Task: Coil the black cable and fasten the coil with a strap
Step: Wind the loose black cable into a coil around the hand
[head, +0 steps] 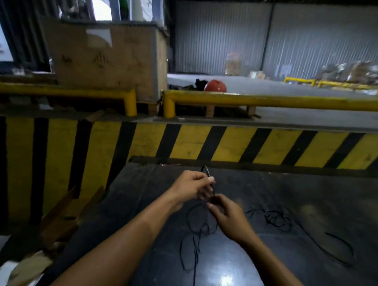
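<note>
Up above the dark worktop (286,270), both hands are pinching the black cable (200,229) — the left hand (192,185) is gripping a small loop of it with closed fingers, the right hand (225,213) is nipping the strand just below. Loose loops are dangling beneath the hands and trailing across the worktop — more cable is lying tangled to the right, well apart.
</note>
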Tool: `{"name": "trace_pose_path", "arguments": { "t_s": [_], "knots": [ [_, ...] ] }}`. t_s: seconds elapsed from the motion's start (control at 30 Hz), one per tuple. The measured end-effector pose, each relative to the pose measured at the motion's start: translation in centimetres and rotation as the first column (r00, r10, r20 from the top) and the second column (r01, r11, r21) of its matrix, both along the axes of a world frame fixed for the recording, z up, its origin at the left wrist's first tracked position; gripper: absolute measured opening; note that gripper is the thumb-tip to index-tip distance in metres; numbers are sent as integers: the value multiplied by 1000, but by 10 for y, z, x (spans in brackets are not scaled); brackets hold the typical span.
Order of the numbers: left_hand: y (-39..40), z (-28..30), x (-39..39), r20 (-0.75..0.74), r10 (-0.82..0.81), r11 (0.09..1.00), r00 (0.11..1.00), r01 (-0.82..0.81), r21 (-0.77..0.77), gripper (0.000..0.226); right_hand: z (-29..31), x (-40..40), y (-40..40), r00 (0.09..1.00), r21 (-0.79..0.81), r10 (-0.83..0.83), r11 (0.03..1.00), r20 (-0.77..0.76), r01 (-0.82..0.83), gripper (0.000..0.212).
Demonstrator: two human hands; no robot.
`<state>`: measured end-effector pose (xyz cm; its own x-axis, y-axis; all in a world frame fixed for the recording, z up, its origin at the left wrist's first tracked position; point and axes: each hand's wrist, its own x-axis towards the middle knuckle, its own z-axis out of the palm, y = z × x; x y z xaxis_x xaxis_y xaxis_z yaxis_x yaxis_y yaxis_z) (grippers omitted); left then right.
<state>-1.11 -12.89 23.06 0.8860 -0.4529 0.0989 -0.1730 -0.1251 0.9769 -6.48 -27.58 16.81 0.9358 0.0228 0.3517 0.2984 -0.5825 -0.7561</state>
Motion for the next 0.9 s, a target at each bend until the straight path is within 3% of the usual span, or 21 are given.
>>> {"name": "trace_pose_path", "arguments": {
  "t_s": [0.1,0.17,0.23,0.3,0.33,0.4,0.47,0.57,0.7,0.8,0.9],
  "knots": [
    [-10,15,0,0,38,999,999,-38,-13,21,22,3,-18,991,-154,25,988,130,-5,16],
    [-8,23,5,161,189,969,969,-211,129,30,40,5,-38,978,-269,93,962,185,-41,13],
    [-2,33,8,372,285,881,883,-395,261,61,56,7,-59,970,-351,135,934,200,-57,12],
    [-2,45,6,371,158,892,915,-293,343,94,72,10,-76,966,-370,149,927,212,-62,15],
    [-5,50,3,321,39,896,946,-176,408,98,80,10,-81,961,-370,159,927,226,-66,17],
    [-15,55,-6,203,-199,832,959,56,551,76,94,10,-88,947,-369,180,926,267,-72,18],
    [-26,55,-15,100,-316,786,943,202,585,44,105,9,-92,932,-367,186,928,311,-62,19],
    [-37,61,-27,-40,-333,866,942,322,382,42,109,8,-103,933,-335,191,939,306,-82,19],
    [-42,83,-32,-71,-409,910,910,402,-101,50,85,13,-106,972,-117,190,978,139,-175,27],
    [-53,98,-29,-39,-332,848,943,280,-451,48,44,15,-98,970,-59,240,969,-19,-241,31],
    [-60,106,-14,0,-41,831,999,35,-555,46,10,15,-92,941,-293,284,898,-184,-329,36]
  ]
}}
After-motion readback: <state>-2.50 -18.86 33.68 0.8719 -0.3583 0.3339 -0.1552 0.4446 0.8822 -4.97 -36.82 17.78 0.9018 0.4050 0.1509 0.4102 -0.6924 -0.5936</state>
